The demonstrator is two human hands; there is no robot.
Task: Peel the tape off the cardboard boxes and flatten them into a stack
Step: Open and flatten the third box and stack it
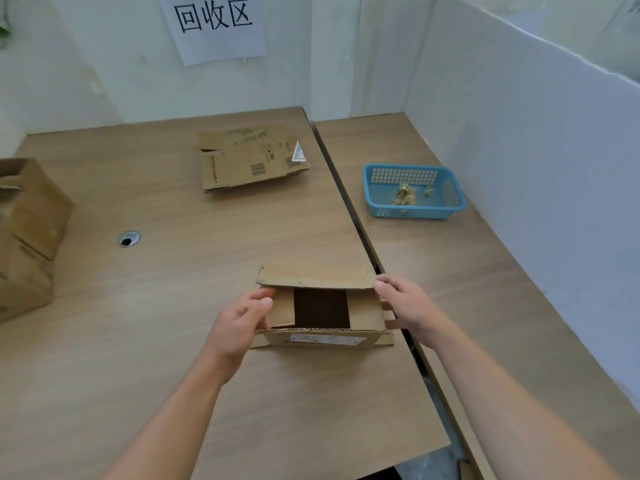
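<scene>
Left hand [239, 317] is gripping the left wall of the open box [315, 277], right hand [405, 310] is gripping its right; the box is sitting between them on the bench [156, 323], long axis running left to right.

We identify an office recycling corner: sign [213, 27] reading 回收区 and flattened cardboard [252, 161] beyond the gripped box [322, 339], desk cable grommet [129, 239] left of it.
</scene>
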